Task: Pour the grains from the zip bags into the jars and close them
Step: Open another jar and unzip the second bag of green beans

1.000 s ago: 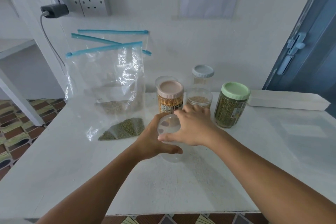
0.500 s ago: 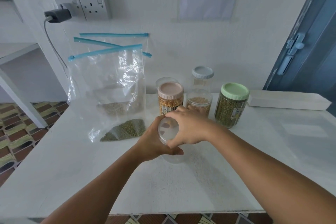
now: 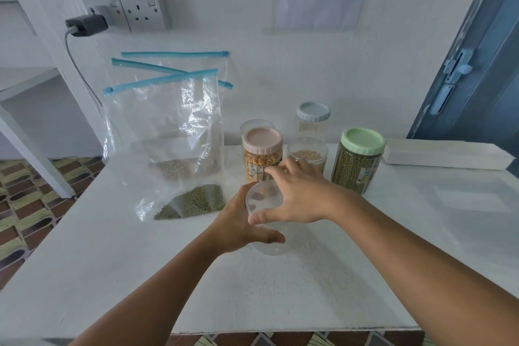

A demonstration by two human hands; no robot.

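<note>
Worktop (image 3: 112,275), white, against wall.
Clear jar (image 3: 266,244): front centre, upright. Left hand (image 3: 241,225) wraps its body, thumb across the front. Right hand (image 3: 297,196) on top, fingers curled round clear lid (image 3: 261,199), thumb at near rim; lid sits tilted on jar mouth.
Zip bags (image 3: 168,132): 3, blue zip strips, propped upright at left rear; front one w/ green grains in bottom corner, one behind w/ tan grains.
Pink-lid jar (image 3: 262,154): yellow grains, just behind hands.
Lidless jar (image 3: 307,153): tan grains, beside pink-lid jar.
Green-lid jar (image 3: 358,160): green grains, right of group.
Grey-lid jar (image 3: 313,121): rear, near wall; contents unclear.
White box (image 3: 446,156): flat, far right.
Wall socket (image 3: 140,8) w/ black charger (image 3: 87,25) plugged in.
</note>
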